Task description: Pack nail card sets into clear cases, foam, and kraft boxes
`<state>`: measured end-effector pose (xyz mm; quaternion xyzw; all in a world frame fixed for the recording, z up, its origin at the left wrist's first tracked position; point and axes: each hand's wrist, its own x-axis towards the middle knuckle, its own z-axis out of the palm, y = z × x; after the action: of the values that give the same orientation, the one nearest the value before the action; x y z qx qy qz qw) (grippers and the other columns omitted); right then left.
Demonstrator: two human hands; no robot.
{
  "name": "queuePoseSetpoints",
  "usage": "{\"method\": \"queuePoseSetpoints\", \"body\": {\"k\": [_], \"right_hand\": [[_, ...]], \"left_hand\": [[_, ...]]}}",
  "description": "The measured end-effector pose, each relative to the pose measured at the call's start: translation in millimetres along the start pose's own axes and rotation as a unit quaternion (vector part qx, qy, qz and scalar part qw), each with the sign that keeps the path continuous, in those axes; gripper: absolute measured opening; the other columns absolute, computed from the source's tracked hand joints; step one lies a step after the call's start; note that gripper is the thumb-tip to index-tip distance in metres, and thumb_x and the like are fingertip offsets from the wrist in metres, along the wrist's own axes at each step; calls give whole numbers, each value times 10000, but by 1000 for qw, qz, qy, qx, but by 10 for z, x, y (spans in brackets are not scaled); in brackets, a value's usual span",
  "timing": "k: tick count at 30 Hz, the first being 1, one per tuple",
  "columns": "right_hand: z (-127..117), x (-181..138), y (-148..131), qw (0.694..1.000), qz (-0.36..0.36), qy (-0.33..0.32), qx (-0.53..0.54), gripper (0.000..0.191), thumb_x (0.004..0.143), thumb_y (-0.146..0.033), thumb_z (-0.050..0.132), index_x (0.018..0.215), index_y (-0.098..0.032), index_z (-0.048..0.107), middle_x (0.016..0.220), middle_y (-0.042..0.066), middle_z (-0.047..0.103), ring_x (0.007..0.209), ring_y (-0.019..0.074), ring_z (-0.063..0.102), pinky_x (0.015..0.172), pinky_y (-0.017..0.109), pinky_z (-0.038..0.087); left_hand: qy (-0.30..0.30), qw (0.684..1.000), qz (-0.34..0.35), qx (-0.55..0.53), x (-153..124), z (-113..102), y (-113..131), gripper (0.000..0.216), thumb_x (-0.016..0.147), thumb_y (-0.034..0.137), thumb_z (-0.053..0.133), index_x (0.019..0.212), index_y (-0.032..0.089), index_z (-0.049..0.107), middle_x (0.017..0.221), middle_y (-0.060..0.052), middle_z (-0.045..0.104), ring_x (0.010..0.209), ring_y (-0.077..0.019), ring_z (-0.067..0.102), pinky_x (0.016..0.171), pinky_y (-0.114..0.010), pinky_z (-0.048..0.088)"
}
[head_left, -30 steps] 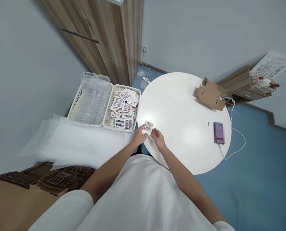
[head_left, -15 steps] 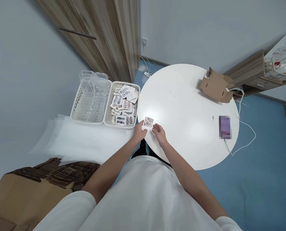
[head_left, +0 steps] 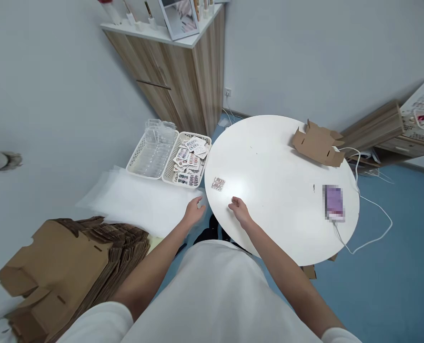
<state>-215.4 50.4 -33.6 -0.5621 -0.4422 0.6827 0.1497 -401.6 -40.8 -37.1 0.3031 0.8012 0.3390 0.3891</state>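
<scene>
A small card of press-on nails (head_left: 218, 184) lies flat on the round white table (head_left: 283, 181), near its left edge. My left hand (head_left: 194, 211) hovers off the table's edge, just over the stack of clear plastic sheets (head_left: 140, 202), fingers loosely curled and holding nothing I can see. My right hand (head_left: 239, 211) rests on the table a little to the right of the card, fingers loosely bent, nothing in it. Both hands are apart from the card.
Two white baskets stand left of the table: one (head_left: 151, 152) with clear plastic trays, one (head_left: 188, 159) with several nail cards. Flat cardboard boxes (head_left: 72, 267) are stacked at lower left. A folded carton (head_left: 317, 143) and a phone (head_left: 333, 202) with a cable lie on the table. A wooden cabinet (head_left: 183, 81) stands behind.
Both hands let go of the nail card and drew back toward me; the left hand moved off the table's edge. The card stays on the table. The camera tilted up.
</scene>
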Motion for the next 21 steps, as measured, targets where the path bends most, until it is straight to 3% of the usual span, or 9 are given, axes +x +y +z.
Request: {"method": "queuePoseSetpoints", "body": {"k": [6,10,16,21], "right_hand": [[-83,-31,-57,1000,4,-14,-8,490,629,-315,602,1100,-240,492,1255,74,448,1139,207,429,892,350,377],[-12,2,-290,998,-5,-70,5,412,628,-333,611,1020,-236,533,1111,71,549,969,194,551,783,324,432],[339,235,-920,992,-67,-110,-3,327,632,-369,620,920,-224,569,961,39,604,779,143,599,695,274,445],[951,530,-1449,983,-111,-145,-15,331,647,-371,615,939,-223,564,965,33,605,745,127,602,677,259,450]], "left_hand": [[-5,1000,-15,11,-309,-108,-15,399,681,306,568,1062,193,536,1174,-101,528,1109,-266,460,873,-359,382],[22,999,17,39,-346,-317,28,391,687,341,562,1053,202,549,1164,-95,531,1101,-261,463,893,-359,372],[111,993,37,32,-17,-1067,75,413,699,372,546,1078,206,535,1174,-81,523,1086,-235,476,863,-339,405],[195,978,13,-72,515,-1805,57,414,706,351,548,1080,176,525,1149,-100,543,1028,-212,521,838,-323,421]]}}
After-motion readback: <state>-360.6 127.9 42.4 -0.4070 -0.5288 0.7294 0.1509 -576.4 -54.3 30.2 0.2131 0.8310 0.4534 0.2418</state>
